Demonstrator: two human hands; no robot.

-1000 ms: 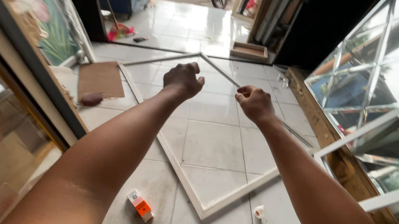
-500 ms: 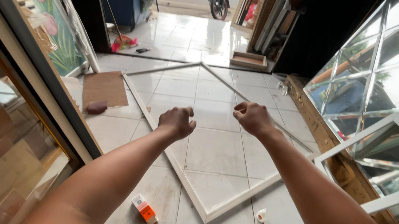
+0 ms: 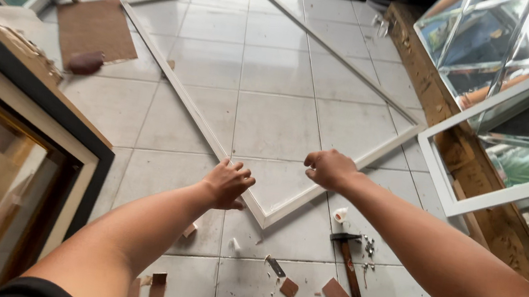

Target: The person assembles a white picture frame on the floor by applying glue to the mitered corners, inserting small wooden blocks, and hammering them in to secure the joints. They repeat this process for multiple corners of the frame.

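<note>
Two hands are held over the near corner of a white frame laid flat on a tiled floor.

The left hand (image 3: 227, 183) is set with loosely curled fingers at the left rail just short of the corner, seemingly touching it; the right hand (image 3: 328, 168) is loosely closed just above the right rail, and whether anything is pinched cannot be told. The white frame (image 3: 177, 89) is seen as a large square of thin mitred strips, turned like a diamond, its far corner near the floor's far edge. Beside the near corner a hammer (image 3: 350, 275), small wood offcuts (image 3: 290, 288) and scattered nails are strewn. The tiled floor (image 3: 275, 68) is pale and glossy; a brown board (image 3: 95, 25) lies at the left, and glazed white window frames (image 3: 506, 126) are stacked at the right.
</note>
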